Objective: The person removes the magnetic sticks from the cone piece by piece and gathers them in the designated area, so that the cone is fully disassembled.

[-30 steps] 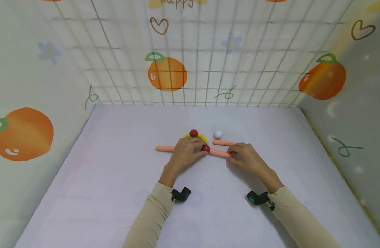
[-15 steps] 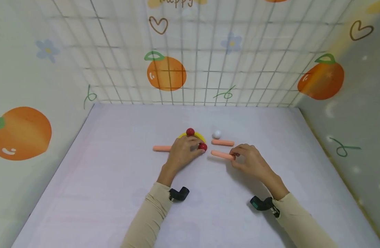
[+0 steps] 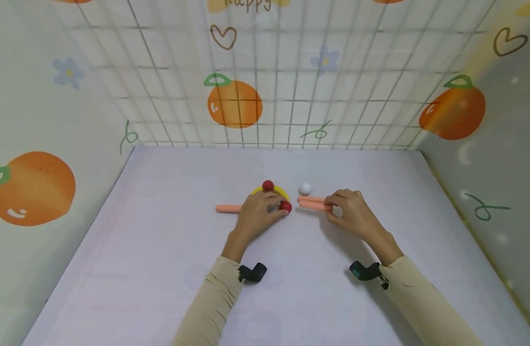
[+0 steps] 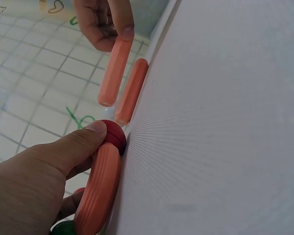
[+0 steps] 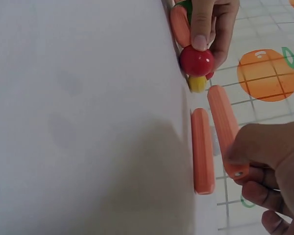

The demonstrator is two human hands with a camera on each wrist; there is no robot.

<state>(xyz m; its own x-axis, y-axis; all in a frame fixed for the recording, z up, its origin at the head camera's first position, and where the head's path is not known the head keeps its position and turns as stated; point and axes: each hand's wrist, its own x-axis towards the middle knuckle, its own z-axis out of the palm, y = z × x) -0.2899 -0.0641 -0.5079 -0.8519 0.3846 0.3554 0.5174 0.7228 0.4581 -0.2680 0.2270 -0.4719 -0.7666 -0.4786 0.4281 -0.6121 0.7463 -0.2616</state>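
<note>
My left hand [image 3: 258,211] holds a red ball [image 3: 285,207] between thumb and fingers. That ball sits at the end of a curved orange piece [image 4: 99,191], which leads to a green ball [image 4: 63,228]. A yellow curved piece [image 3: 283,191] and a second red ball [image 3: 268,185] show beyond this hand; the hand hides much of the joined shape. To the right, my right hand [image 3: 350,213] pinches one end of a straight orange building stick [image 5: 224,115], its free end toward the held ball and apart from it. Another orange stick [image 5: 202,152] lies close beside it on the table.
A white ball [image 3: 305,188] lies just beyond the orange sticks. Left of the left hand, one more orange stick [image 3: 228,208] sticks out. A patterned curtain with a grid [image 3: 286,115] rises behind the table [image 3: 161,269].
The right hand has drawn its orange stick away from the held red ball, then moved it back beside the lying stick. The left hand keeps its grip in about the same place.
</note>
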